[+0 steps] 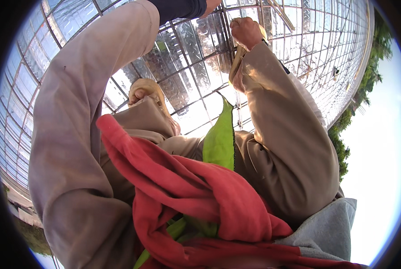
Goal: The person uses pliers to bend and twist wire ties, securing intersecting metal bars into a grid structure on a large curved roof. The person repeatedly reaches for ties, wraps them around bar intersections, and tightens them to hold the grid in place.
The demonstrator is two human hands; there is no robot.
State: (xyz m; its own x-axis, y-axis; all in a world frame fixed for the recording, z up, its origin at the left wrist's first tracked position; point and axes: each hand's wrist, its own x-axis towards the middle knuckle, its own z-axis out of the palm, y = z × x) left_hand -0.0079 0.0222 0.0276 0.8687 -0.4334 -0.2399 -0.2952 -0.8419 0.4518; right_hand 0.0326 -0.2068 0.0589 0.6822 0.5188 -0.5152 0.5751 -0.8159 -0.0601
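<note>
My right hand [246,32] is closed in a fist just above a rebar grid [181,42], near the toe of my right sandal. Whatever it may hold is hidden inside the fingers. At the top edge, my left hand [212,6] comes out of a navy cuff [178,10]. Most of it is cut off by the frame, so its fingers cannot be read. It lies a short way left of the right hand, also over the bars.
I squat on the grid in tan sandals [141,85], with shiny metallic sheeting [205,119] beneath the bars. Two loose rods [281,15] lie at the top right. A red cloth [200,188] and a green cloth [220,141] hang from me. Trees [341,143] stand beyond the right edge.
</note>
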